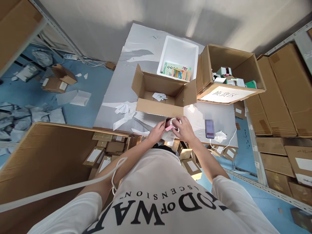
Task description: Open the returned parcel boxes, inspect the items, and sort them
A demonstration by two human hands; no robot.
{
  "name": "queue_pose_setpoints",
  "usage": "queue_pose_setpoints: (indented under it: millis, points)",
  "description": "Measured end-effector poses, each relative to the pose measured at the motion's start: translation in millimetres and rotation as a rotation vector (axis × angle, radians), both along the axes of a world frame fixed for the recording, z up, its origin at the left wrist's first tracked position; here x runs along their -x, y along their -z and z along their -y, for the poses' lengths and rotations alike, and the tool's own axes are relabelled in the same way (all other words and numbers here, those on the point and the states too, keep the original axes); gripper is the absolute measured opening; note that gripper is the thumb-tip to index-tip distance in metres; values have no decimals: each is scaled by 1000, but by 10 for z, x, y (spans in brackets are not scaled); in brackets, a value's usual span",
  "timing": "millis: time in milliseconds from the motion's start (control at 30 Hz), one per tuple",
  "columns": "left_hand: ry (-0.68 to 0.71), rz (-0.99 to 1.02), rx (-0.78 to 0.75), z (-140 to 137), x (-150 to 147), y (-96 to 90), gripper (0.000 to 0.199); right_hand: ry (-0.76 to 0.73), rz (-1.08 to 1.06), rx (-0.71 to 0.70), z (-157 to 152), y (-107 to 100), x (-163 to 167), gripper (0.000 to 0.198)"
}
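At the table's near edge, both my hands are closed around a small pink item [168, 128] with a round, pale-rimmed jar [172, 122] at its top. My left hand [156, 133] grips the dark reddish side of the pink item, which looks like a small box. My right hand [184, 129] has its fingers on the rim of the jar; whether the jar is partly inside the box cannot be made out. Just beyond my hands stands an open cardboard box [159, 110], its flaps folded out, with a crumpled paper [159, 96] inside.
Behind the open box is a white bin [179, 52] holding colourful flat packets. At right stands a larger carton [203, 70] of small boxes. A phone [209, 128] with a white cable lies near torn paper [220, 136]. Shelved parcels [115, 147] sit under the table.
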State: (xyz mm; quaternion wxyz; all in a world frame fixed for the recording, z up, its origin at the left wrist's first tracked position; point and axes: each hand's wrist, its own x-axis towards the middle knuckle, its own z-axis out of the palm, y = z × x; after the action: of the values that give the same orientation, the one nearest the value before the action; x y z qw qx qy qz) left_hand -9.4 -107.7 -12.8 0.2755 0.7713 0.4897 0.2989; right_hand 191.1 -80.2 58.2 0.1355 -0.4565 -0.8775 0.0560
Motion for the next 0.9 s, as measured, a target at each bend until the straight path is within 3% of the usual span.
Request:
queue_pose_setpoints:
  millis: [167,333,400,500,567,700,800,900]
  points:
    - [-42,37,5,-15,-10,22,16,-71,108,26,56,121,-22,28]
    - [-44,92,7,-67,1,50,10,-62,60,46,106,254,-107,35]
    - [-76,174,11,-67,5,72,20,-85,38,68,102,257,-144,45]
    - [-141,313,57,-32,-6,107,50,-80,32,104,113,285,-173,48]
    - [-130,300,57,0,-21,117,50,-24,23,101,152,354,-161,41]
    - [-38,125,-59,17,-51,105,28,45,-185,100,279,557,-80,33]
    - [4,72,-132,-41,-67,101,31,8,-415,124,327,632,-31,33]
    - [13,111,-163,-129,-63,117,35,-38,-480,162,304,616,-19,30]
